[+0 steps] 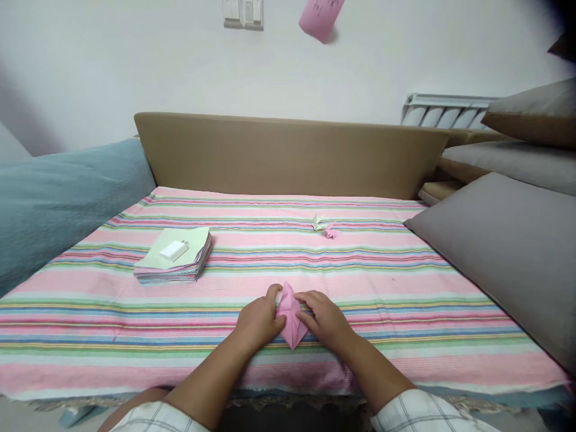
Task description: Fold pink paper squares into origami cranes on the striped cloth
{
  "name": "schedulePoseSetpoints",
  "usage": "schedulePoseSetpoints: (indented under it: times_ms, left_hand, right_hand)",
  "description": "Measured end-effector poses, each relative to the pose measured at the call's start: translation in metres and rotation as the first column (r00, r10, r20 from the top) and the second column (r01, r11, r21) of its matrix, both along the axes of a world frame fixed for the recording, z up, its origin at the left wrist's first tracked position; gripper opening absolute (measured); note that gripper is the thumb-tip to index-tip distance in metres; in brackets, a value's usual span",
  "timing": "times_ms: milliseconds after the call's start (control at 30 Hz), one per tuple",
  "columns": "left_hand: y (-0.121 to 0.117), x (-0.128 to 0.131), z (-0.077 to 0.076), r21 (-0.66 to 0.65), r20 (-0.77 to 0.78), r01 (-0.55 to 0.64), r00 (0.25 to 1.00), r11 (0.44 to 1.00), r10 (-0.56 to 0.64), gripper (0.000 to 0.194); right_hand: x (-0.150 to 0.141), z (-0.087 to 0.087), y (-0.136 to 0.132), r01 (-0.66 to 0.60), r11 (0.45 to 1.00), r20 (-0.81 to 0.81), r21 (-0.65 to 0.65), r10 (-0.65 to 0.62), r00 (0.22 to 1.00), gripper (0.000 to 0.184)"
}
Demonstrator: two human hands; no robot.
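A pink folded origami paper point(292, 318), shaped like a long diamond with creases down its middle, lies on the striped cloth close in front of me. My left hand point(261, 318) grips its left edge, thumb near the middle and forefinger near the top point. On the opposite edge, my right hand point(324, 318) pinches the paper between thumb and fingers. Beyond the hands, a pale green paper crane point(317, 223) and a pink paper crane point(331, 231) sit side by side.
A stack of square coloured paper point(153, 255) stands at the left, with a white charger plug point(174, 250) on top. The striped cloth point(252, 219) covers the seat up to a brown backrest point(288, 156). Grey cushions point(504, 258) pile up at the right; a blue cover point(67, 198) lies left.
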State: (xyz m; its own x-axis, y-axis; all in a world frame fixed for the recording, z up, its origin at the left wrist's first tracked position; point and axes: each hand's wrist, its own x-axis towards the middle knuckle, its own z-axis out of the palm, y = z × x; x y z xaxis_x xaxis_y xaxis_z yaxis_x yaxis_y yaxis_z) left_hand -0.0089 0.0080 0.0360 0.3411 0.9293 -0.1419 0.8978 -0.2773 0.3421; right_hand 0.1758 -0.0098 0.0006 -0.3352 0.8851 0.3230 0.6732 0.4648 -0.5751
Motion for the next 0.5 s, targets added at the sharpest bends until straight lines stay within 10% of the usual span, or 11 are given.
schedulePoseSetpoints:
  times_ms: [500]
  left_hand:
    - [-0.0001,0.0029,-0.005,0.043,0.088,-0.074,0.994,0.996,0.07,0.019]
  right_hand:
    - [-0.0017,-0.0003,-0.0024,-0.008,1.0,0.026,0.024,0.007,1.0,0.028]
